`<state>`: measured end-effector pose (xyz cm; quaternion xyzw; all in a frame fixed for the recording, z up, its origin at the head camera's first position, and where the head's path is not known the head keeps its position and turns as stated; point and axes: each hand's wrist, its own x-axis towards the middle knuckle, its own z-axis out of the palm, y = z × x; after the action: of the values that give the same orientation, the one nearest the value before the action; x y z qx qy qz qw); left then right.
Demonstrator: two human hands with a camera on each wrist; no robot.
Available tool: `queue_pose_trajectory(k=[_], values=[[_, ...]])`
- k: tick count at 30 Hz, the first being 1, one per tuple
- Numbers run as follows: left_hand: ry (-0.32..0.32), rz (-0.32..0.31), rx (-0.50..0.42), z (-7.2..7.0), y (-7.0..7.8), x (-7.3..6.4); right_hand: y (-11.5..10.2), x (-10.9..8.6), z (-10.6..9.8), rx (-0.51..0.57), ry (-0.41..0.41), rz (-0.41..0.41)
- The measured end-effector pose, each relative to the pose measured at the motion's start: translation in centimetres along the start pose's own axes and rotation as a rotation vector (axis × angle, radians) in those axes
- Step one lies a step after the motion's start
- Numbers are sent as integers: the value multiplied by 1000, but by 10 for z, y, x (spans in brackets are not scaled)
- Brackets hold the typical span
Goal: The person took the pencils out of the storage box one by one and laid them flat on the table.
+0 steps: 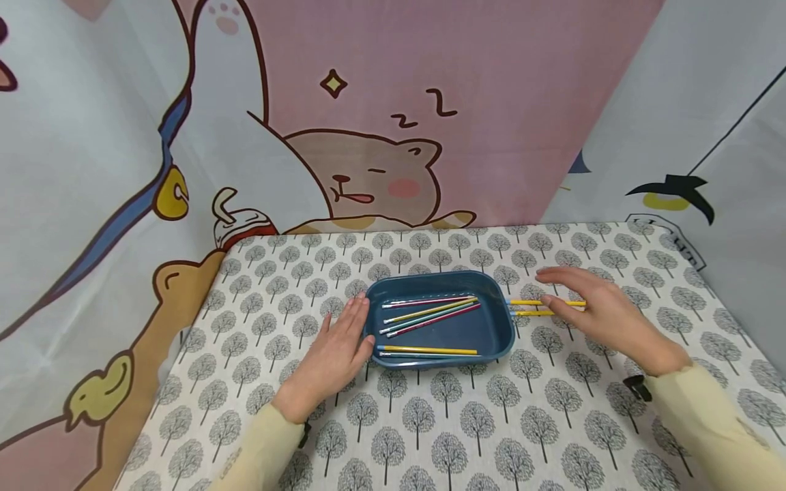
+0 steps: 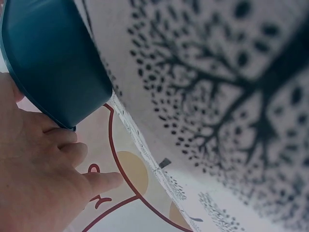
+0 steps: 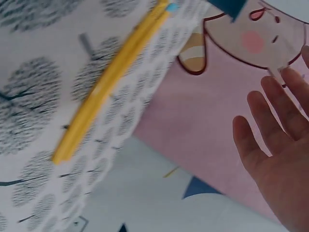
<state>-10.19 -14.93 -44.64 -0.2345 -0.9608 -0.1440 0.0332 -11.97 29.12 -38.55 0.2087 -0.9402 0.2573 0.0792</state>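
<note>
A dark blue rectangular tray (image 1: pixel 451 339) sits on the table with several pencils (image 1: pixel 430 318) inside, in yellow, red and green. One yellow pencil (image 1: pixel 430 350) lies along its near side. My left hand (image 1: pixel 334 354) rests against the tray's left end, fingers along the outside and thumb at the rim. The left wrist view also shows that hand (image 2: pixel 43 169) touching the tray (image 2: pixel 58 58). Two yellow pencils (image 3: pixel 108 87) lie side by side on the table, right of the tray. My right hand (image 1: pixel 598 314) hovers over them, fingers extended and apart, holding nothing.
A white cloth with grey tree prints (image 1: pixel 448 423) covers the table. Behind it hangs a pink and white curtain (image 1: pixel 491 109) with cartoon animals, and more printed curtain stands at the left and right sides.
</note>
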Motion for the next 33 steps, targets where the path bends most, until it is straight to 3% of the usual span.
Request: queue_pose_trajectory(k=[8, 14, 27, 33], values=[[-8, -3, 14, -1, 1, 1, -31, 9, -3, 4, 45, -144], [2, -2, 13, -1, 1, 1, -56, 19, 3, 9, 19, -208], [0, -10, 22, -1, 2, 0, -98, 61, 25, -73, -6, -430], [5, -9, 20, -1, 3, 0, -112, 78, 35, -82, -61, -441]])
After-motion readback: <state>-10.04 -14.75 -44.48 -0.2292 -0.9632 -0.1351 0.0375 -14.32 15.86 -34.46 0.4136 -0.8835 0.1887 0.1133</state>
